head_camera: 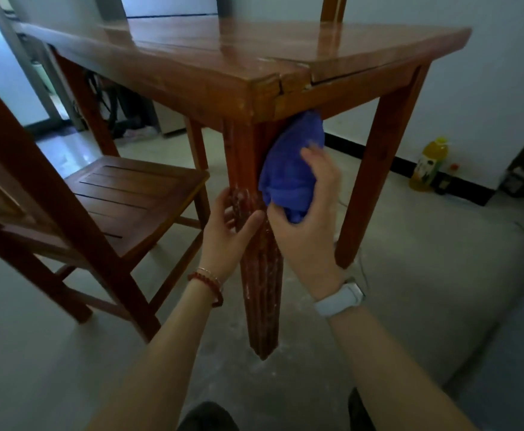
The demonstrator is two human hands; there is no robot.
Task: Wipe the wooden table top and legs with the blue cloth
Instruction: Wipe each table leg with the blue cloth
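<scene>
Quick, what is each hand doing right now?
Left hand: fingers and thumb curled round the near table leg.
Right hand: grips the blue cloth, held against that leg.

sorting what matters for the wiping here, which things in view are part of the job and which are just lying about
Part of the job:
- blue cloth, held by the right hand against the near table leg
- left hand, gripping that leg
- wooden table top

Just lying about:
- wooden chair left of the table
- yellow bottle on the floor by the wall
</scene>
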